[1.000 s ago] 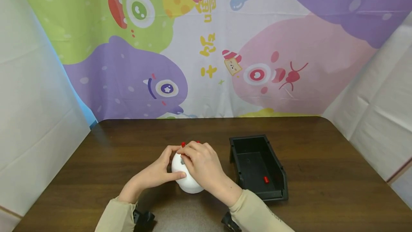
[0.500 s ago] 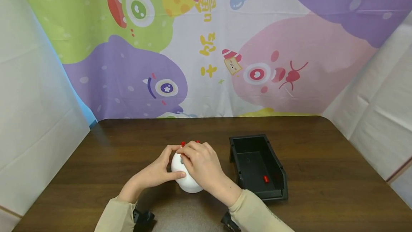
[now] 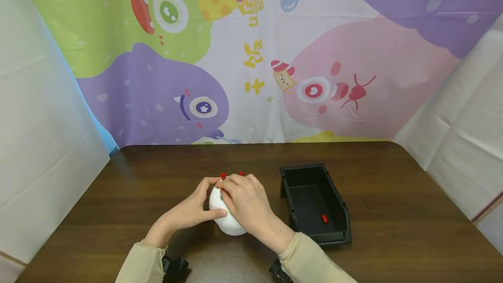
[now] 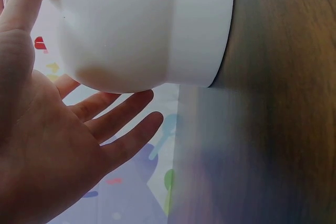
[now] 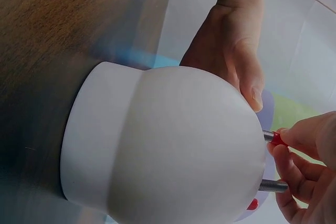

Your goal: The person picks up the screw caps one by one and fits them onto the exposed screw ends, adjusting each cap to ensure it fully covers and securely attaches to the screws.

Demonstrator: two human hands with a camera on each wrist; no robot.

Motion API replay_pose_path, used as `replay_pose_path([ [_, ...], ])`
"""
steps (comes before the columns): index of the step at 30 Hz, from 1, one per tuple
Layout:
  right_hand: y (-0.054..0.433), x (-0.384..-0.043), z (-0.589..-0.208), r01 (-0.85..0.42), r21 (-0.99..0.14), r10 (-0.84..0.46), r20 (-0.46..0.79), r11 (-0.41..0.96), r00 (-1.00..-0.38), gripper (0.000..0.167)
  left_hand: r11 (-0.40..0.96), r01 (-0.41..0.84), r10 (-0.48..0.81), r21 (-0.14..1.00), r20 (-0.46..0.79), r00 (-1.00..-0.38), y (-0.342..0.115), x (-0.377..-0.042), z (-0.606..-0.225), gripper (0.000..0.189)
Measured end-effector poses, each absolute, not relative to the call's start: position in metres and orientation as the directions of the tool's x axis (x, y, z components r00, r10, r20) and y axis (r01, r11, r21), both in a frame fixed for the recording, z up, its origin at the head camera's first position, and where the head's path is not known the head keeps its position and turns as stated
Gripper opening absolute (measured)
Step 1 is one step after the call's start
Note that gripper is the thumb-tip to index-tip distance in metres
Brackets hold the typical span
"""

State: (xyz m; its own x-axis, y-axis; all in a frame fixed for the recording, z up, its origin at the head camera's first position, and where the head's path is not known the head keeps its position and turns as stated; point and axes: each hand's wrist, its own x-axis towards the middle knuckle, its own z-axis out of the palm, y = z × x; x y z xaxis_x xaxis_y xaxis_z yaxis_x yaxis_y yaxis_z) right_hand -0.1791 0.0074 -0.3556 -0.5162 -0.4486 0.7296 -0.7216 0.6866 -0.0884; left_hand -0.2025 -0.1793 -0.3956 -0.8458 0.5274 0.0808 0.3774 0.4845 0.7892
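Observation:
A white dome-shaped object (image 3: 232, 226) with a flat base stands upright on the table. Around its left side my left hand (image 3: 188, 211) holds it, thumb at the front; in the left wrist view several fingers reach along its far side. At the top, my right hand (image 3: 248, 200) pinches a small red cap (image 5: 277, 138) on the end of a threaded metal stud (image 5: 268, 136). A second stud (image 5: 274, 185) beside it shows bare metal. Two more red caps, a left one (image 3: 223, 176) and a right one (image 3: 241, 173), stick up at the dome's far side.
To the right stands a black open-front bin (image 3: 308, 193) holding one loose red cap (image 3: 325, 219). The brown wooden table (image 3: 157, 178) ends at a cartoon-printed curtain (image 3: 255, 117), with white cloth at both sides.
The right hand's fingers shift slightly at the top of the dome, uncovering a little more of the right red cap. The left hand, the dome and the bin hold their places.

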Motion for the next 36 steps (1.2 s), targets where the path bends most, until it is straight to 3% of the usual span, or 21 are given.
replay_pose_path([
  [36,0.0046,-0.178,-0.3606,-0.701,0.009,-0.478,0.737,0.714,-0.477,0.008,0.46,0.388,0.532,0.799,0.102,-0.841,-0.179,-0.2039,-0.3981,0.071],
])
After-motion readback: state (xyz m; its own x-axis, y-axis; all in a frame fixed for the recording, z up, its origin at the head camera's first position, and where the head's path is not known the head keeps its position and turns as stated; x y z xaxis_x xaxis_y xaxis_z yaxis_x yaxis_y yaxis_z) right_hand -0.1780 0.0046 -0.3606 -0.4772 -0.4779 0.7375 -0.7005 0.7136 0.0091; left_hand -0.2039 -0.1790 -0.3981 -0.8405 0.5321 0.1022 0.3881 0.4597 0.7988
